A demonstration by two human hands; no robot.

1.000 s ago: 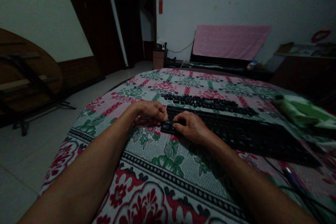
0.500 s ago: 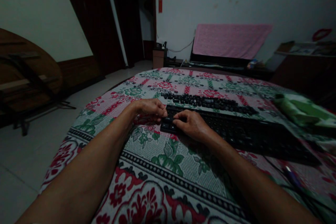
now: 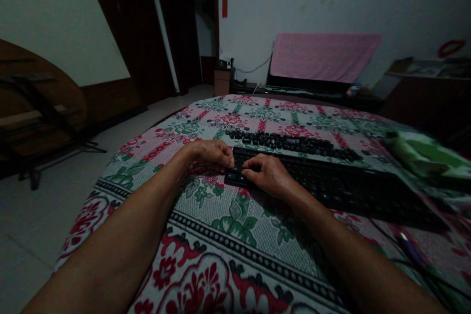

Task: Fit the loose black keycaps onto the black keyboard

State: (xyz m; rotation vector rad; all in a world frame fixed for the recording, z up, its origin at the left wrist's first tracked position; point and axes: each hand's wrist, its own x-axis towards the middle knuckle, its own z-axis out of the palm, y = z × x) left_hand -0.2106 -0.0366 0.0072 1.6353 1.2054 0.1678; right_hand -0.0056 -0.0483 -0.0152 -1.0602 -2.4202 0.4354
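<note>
A long black keyboard (image 3: 353,191) lies slanted on the patterned tablecloth, its left end between my two hands. At that end's left edge, my left hand (image 3: 215,154) is closed, fingertips curled together against the keys. My right hand (image 3: 270,174) rests over the near side, thumb and index finger drawn together at a key. Whatever either set of fingertips may grip is too small and dark to make out. A few keys (image 3: 231,176) show between the hands. Behind the keyboard runs a band of many loose black keycaps (image 3: 290,142).
The flowered tablecloth (image 3: 235,255) covers the table. A green and white cloth or bag (image 3: 427,157) lies at the right. Cables (image 3: 423,265) and a purple pen-like item (image 3: 410,245) are near right. A folded round table (image 3: 40,98) leans at left; a pink cloth (image 3: 326,56) hangs behind.
My right fingertips have shifted very slightly at the keys. My left fingers have curled in a little more. The keyboard and loose keycaps stay put.
</note>
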